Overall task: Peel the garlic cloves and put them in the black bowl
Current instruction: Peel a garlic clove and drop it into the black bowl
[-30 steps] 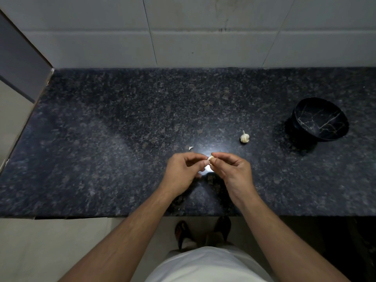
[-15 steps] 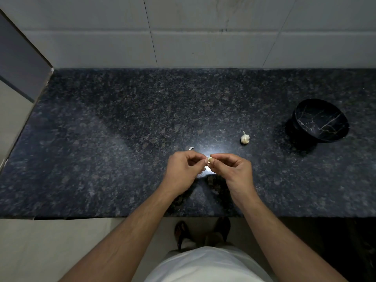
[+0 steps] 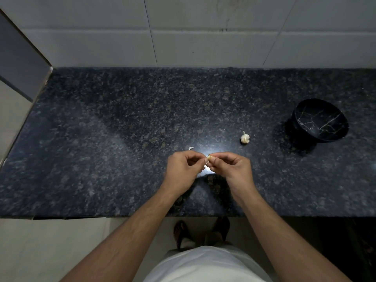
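A small pale garlic clove is pinched between the fingertips of both hands above the dark granite counter. My left hand holds it from the left, my right hand from the right; most of the clove is hidden by the fingers. A garlic bulb lies on the counter to the right and farther back. The black bowl with pale veining stands at the far right; its visible inside shows no cloves.
A scrap of garlic skin lies just beyond my left hand. A white tiled wall backs the counter, and a grey panel closes the left end. The counter's front edge runs below my wrists.
Both hands stay together at the clove, with only slight finger movement. The bulb, skin scrap and bowl have not moved.
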